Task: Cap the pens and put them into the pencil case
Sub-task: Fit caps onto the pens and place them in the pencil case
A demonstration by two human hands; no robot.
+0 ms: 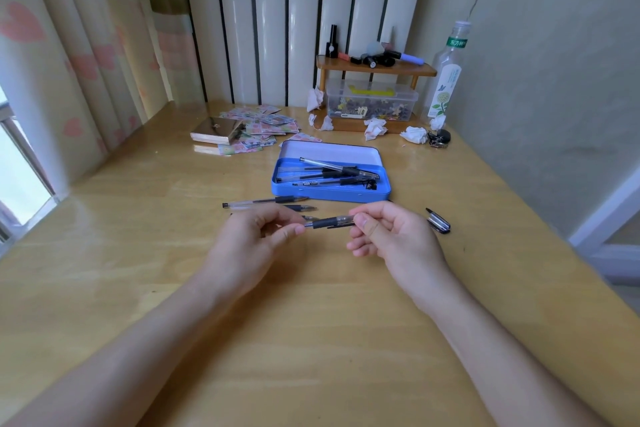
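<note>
My right hand (388, 239) grips a clear pen (332, 221) with a black grip by its barrel, its bare tip pointing left. The thumb and forefinger of my left hand (256, 239) pinch at that tip; I cannot see a cap in the fingers. Just beyond the hands, two uncapped pens (266, 202) lie side by side on the desk, and another pen tip (311, 218) peeks out behind my left hand. The open blue pencil case (329, 196) sits farther back with several pens inside. Loose black caps (438, 222) lie to the right of my right hand.
The wooden desk (173, 253) has a gold box (216, 130) and scattered stickers (263, 126) at the back left. A small wooden shelf (375, 68) above a clear plastic box (372, 100), crumpled tissues (414, 133) and a bottle (445, 80) stand at the back right, by the wall.
</note>
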